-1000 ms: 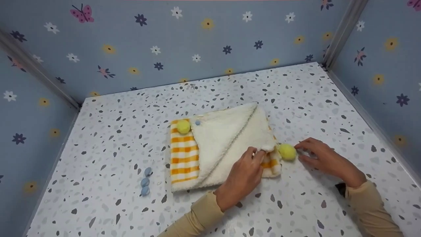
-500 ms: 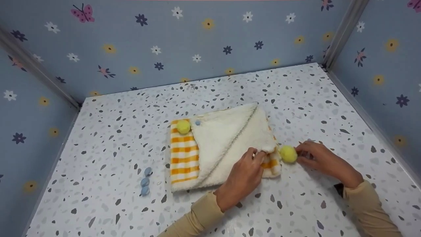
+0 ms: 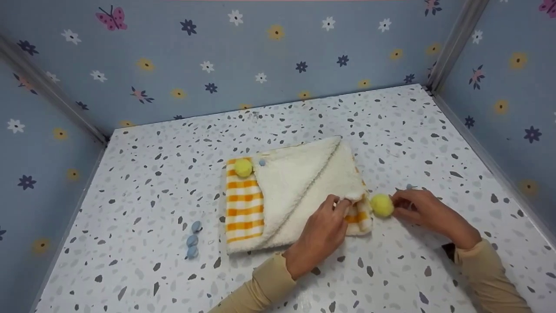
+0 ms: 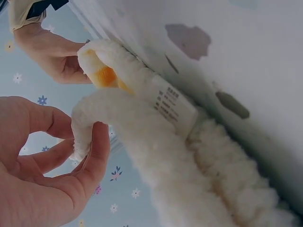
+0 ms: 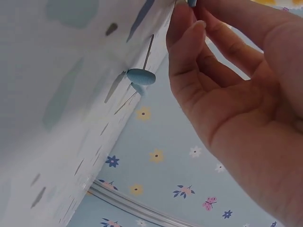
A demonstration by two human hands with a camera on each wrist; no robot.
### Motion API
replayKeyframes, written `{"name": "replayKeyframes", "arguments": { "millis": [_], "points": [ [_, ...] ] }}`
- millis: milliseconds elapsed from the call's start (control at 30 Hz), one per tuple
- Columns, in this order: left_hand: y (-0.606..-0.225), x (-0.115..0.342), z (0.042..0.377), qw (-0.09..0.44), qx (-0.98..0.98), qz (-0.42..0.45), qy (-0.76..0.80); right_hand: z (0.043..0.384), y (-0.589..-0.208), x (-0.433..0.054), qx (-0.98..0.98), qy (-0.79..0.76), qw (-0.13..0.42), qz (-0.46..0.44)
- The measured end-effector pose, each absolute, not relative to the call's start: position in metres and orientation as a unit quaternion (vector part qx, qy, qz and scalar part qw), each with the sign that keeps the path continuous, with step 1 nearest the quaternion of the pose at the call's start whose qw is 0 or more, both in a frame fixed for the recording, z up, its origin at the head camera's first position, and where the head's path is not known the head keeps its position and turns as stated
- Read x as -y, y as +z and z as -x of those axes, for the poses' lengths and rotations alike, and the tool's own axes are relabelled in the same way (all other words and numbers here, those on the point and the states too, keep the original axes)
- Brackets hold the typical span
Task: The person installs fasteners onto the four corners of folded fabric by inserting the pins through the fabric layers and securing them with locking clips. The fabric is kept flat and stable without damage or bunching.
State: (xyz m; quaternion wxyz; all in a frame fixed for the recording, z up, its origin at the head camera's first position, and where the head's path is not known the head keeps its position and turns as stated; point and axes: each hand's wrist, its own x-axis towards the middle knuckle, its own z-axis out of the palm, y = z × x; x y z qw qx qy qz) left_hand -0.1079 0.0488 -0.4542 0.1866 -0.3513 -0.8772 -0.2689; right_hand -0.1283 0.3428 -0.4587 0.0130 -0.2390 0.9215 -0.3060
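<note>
A folded fleece blanket (image 3: 286, 182), white on one side and yellow-checked on the other, lies mid-table. My left hand (image 3: 323, 230) pinches its near right edge; in the left wrist view the fleece edge (image 4: 83, 135) sits between thumb and fingers, with a printed label (image 4: 173, 104) beyond. A yellow pom-pom (image 3: 382, 205) hangs at the blanket's right side. Right beside it, the fingertips of my right hand (image 3: 428, 215) are drawn together. In the right wrist view they pinch a blue-headed pin (image 5: 191, 2), mostly out of frame.
Two pins with blue heads (image 5: 141, 76) lie behind my right hand. Three blue round pieces (image 3: 192, 240) lie left of the blanket. A second pom-pom (image 3: 243, 167) and a blue dot (image 3: 262, 162) are at its upper left. Flowered panels (image 3: 260, 52) enclose the table.
My right hand has come slightly nearer and its fingertips have closed together; a blue pin head now shows behind it. The right pom-pom has shifted slightly right and down. My left hand stays put.
</note>
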Motion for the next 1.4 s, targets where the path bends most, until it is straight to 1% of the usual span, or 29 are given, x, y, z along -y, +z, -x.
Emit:
{"name": "replayKeyframes", "arguments": {
  "millis": [67, 233, 367, 600, 767, 1167, 1300, 1400],
  "points": [
    [-0.453, -0.048, 0.108, 0.177, 0.879, 0.350, -0.273, 0.128, -0.457, -0.343, -0.925, -0.303, 0.019, 0.227],
    [-0.451, -0.047, 0.108, 0.161, 0.879, 0.346, -0.285, 0.128, -0.457, -0.343, -0.927, -0.291, -0.007, 0.237],
    [-0.450, -0.047, 0.108, 0.162, 0.880, 0.344, -0.285, 0.128, -0.456, -0.343, -0.925, -0.295, -0.016, 0.239],
    [-0.452, -0.046, 0.109, 0.168, 0.877, 0.348, -0.287, 0.128, -0.452, -0.341, -0.931, -0.317, 0.016, 0.177],
    [-0.453, -0.045, 0.110, 0.170, 0.869, 0.354, -0.299, 0.128, -0.451, -0.340, -0.934, -0.322, 0.018, 0.156],
    [-0.455, -0.046, 0.116, 0.182, 0.853, 0.348, -0.344, 0.130, -0.456, -0.341, -0.924, -0.323, -0.030, 0.204],
    [-0.455, -0.045, 0.118, 0.184, 0.846, 0.343, -0.364, 0.131, -0.456, -0.340, -0.923, -0.321, -0.037, 0.211],
    [-0.454, -0.044, 0.119, 0.175, 0.841, 0.339, -0.384, 0.131, -0.455, -0.338, -0.921, -0.325, -0.039, 0.211]
  ]
}}
